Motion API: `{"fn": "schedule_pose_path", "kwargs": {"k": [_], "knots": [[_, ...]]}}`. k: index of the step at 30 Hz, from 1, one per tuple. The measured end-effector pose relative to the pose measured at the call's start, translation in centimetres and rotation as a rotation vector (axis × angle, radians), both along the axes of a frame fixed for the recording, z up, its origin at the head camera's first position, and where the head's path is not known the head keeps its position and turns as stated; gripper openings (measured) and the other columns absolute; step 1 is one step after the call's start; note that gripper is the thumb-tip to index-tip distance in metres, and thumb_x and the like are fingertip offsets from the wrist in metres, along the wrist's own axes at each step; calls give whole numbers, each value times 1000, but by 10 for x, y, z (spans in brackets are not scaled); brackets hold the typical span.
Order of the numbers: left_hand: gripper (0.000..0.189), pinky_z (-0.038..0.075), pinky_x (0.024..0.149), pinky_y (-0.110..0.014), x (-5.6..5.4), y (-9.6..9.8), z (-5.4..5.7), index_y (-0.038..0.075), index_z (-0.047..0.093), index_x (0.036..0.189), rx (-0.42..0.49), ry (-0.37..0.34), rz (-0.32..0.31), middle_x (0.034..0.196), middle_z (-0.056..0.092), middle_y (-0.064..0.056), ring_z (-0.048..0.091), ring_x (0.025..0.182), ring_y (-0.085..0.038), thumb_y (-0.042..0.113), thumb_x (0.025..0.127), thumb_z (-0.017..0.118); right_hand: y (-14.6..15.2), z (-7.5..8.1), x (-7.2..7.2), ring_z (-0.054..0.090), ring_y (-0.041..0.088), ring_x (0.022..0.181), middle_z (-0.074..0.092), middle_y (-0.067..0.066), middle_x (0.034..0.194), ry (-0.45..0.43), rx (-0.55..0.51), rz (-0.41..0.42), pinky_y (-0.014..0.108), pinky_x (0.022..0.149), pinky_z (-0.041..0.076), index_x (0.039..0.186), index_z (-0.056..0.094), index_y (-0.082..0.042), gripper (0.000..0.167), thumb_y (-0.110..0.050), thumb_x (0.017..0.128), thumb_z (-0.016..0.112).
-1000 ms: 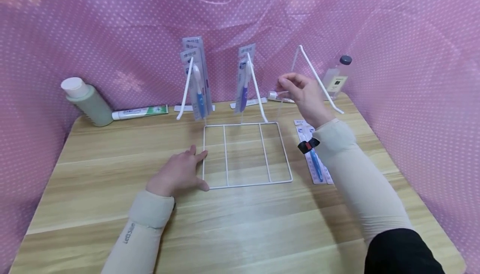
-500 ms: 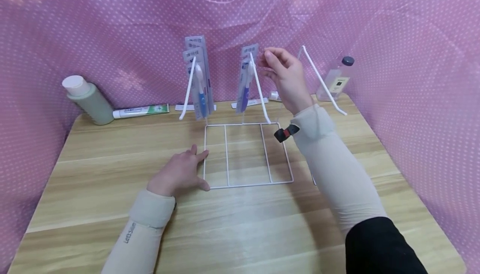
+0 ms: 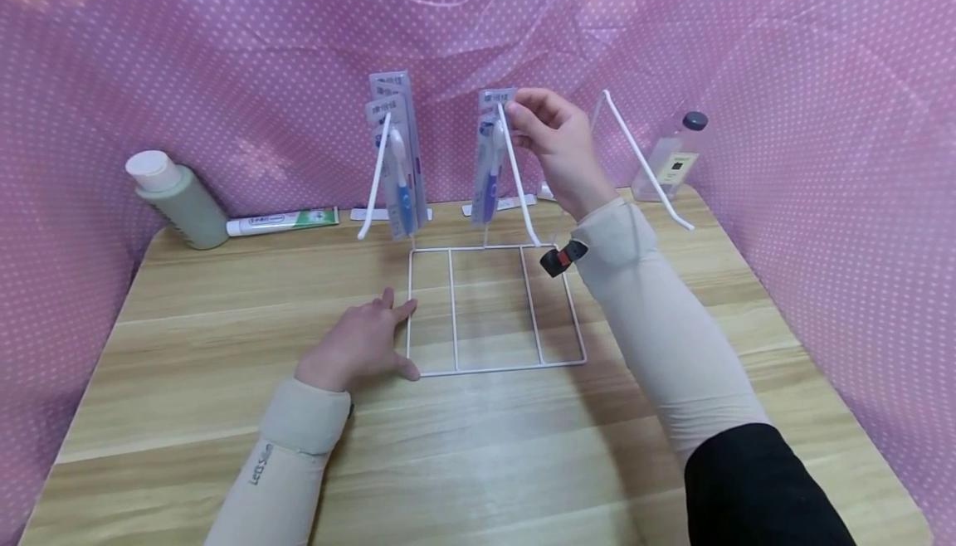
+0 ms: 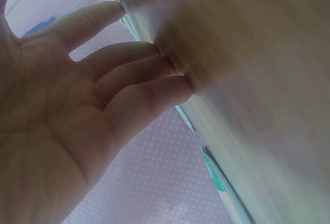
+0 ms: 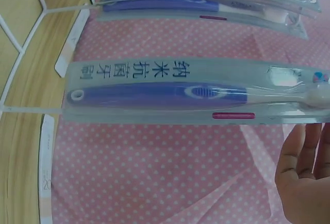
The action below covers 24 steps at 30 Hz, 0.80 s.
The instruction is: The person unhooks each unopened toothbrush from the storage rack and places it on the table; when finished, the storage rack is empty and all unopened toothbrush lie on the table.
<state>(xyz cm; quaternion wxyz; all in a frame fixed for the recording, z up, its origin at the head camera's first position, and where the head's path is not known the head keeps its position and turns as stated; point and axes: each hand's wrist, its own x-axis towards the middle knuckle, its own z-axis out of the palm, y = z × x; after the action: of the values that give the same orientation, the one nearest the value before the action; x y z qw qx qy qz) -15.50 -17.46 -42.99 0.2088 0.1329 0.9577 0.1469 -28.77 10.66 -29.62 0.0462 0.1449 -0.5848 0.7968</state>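
Note:
A white wire display rack [image 3: 456, 311] stands on the table, its three hooks raised at the back. My left hand [image 3: 358, 338] rests at the left side of its base, fingers spread, thumb at the front corner. In the left wrist view the fingertips [image 4: 178, 82] meet the wood. A packaged purple toothbrush [image 3: 490, 185] hangs on the middle hook. My right hand [image 3: 556, 139] pinches the top right corner of this pack, thumb in front. In the right wrist view its fingers [image 5: 294, 154] pass behind the edge of the clear pack. Several packaged toothbrushes [image 3: 403, 189] hang on the left hook.
A green bottle with a white cap [image 3: 179, 202] and a toothpaste tube [image 3: 284, 222] lie at the back left. A clear bottle with a black cap [image 3: 672, 160] stands back right, behind the bare right hook [image 3: 646, 160]. Pink dotted cloth [image 3: 299, 48] surrounds the table.
My right hand has moved left and up from near the right hook to the middle hook and taken the pack's top corner. My left hand has stayed on the rack base.

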Motion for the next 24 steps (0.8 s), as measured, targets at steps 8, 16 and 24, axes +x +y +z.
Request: {"fn": "schedule_pose_path", "kwargs": {"k": [8, 16, 24], "knots": [[113, 37, 124, -64, 1, 2, 0, 12, 43, 163, -7, 26, -31, 169, 25, -34, 39, 150, -55, 52, 72, 96, 4, 4, 10, 61, 13, 80, 69, 3, 90, 9, 85, 5, 22, 75, 57, 102, 73, -7, 4, -4, 100, 71], [113, 38, 123, -64, 1, 2, -1, 11, 44, 162, 2, 40, -37, 167, 27, -36, 41, 148, -56, 52, 71, 96, 15, 1, 33, 63, 13, 81, 68, 3, 92, 85, 156, 51, 22, 74, 61, 107, 72, -6, 7, -3, 103, 67], [112, 38, 123, -64, 0, 1, 2, 10, 44, 162, -1, 52, -44, 167, 28, -36, 42, 148, -56, 52, 72, 96, 23, -3, 65, 64, 13, 81, 71, 3, 96, 145, 201, 97, 22, 75, 61, 110, 73, -9, 14, -1, 102, 65]]}}
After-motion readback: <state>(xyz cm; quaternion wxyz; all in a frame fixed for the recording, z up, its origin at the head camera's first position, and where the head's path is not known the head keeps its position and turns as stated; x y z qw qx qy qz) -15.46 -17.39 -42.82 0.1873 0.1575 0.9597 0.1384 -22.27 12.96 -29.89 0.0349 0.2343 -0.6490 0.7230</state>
